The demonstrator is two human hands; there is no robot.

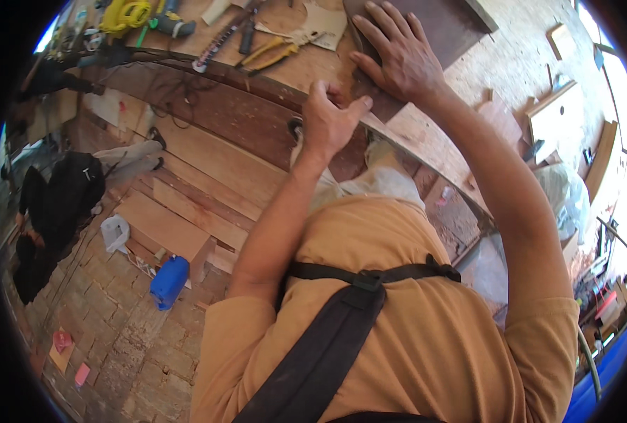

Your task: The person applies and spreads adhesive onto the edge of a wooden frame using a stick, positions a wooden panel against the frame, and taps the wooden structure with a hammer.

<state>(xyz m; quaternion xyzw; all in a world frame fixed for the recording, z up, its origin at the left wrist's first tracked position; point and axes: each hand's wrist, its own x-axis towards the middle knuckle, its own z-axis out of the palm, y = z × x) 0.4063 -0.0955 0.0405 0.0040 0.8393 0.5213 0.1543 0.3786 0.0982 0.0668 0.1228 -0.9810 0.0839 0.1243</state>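
My right hand lies flat with fingers spread on a dark brown panel at the bench's edge. Close to the panel's near corner is my left hand, its fingers curled in and its thumb pointing right. Whatever those fingers may hold is hidden. Left of the panel on the wooden workbench lie yellow-handled pliers, a dark-handled tool and a long patterned strip. A pale torn piece of card rests behind the pliers.
A yellow tool sits at the far left of the bench. Wood offcuts and clear plastic bags are on the right. Planks, a blue container and a person in dark clothing are at the left.
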